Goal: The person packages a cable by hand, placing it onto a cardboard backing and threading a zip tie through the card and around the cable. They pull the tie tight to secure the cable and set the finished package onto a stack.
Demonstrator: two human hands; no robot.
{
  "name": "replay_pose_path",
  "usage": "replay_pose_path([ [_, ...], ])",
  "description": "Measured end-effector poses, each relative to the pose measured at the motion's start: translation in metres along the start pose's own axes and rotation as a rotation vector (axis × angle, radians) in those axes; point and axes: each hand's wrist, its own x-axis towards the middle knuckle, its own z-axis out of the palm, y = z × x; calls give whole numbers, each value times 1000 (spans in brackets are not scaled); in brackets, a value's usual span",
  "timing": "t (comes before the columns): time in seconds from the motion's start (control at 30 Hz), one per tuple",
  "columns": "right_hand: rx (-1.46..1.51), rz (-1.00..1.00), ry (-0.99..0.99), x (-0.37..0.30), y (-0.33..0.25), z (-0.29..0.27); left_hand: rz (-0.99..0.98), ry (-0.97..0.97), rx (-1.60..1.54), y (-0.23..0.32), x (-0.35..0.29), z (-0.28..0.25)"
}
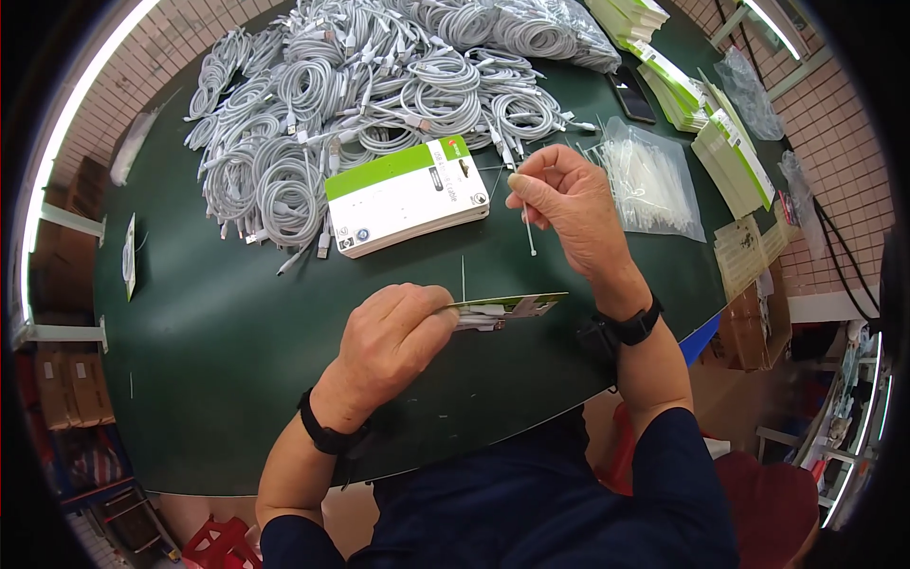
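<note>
Across the far side of the table point(227, 379) sprawls the heap of cables point(308, 90), the stack of packs point(408, 204) sitting just in front of it, and here's the left hand point(393, 327) before that stack, with the held card point(533, 304) reaching out to its right. Over between stack and bag of ties point(690, 218) comes the right hand point(573, 199), a single tie point(530, 237) hanging below its fingers, while a phone point(632, 95) lies behind the bag, card piles point(735, 163) line the right edge, and a lone card point(130, 258) sits far left.
</note>
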Motion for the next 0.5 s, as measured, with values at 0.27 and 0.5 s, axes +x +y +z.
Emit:
replay_pose_path([
  [0.27, 21, 106, -130, -1, 5, 8, 1, 9, 6, -2, -1, -3],
  [0.5, 15, 62, -230, -12, 2, 19, -20, 25, 10, -5, -4, -3],
])
